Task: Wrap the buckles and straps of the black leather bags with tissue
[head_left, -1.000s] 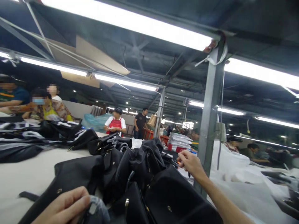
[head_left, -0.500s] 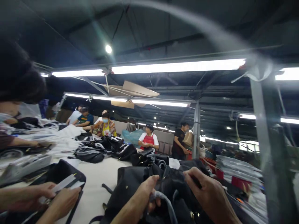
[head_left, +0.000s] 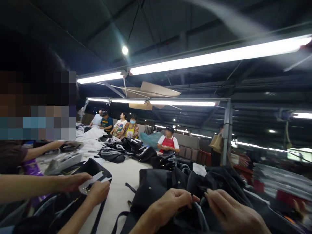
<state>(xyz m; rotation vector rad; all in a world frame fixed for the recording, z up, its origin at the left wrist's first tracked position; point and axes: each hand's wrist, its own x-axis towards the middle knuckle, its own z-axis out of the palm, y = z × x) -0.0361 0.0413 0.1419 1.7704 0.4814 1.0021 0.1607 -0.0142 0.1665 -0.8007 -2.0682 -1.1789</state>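
Note:
A black bag [head_left: 156, 185] with small metal studs lies on the table in front of me. My left hand [head_left: 170, 204] is closed over it, thumb and fingers pinched on the bag's handle [head_left: 202, 217], a loop that looks wrapped in grey covering. Just to the right, my right hand [head_left: 235, 209] is closed too, its fingertips pressed together close to the left ones. Whatever is in that pinch is too small and blurred to name. More black bag material [head_left: 221, 178] lies behind my right hand.
On my left, a co-worker's hands [head_left: 97, 193] hold a white strip over another black bag [head_left: 95, 165]. Heaped black bags [head_left: 114, 155] and white material cover the pale table [head_left: 119, 182] further off. A person in a red apron [head_left: 168, 143] is across the table. A metal post [head_left: 226, 130] rises at right.
The view has swung right. My left hand has moved up and right across the bag, its fingers now pinched near my right hand; the two hands are closer together.

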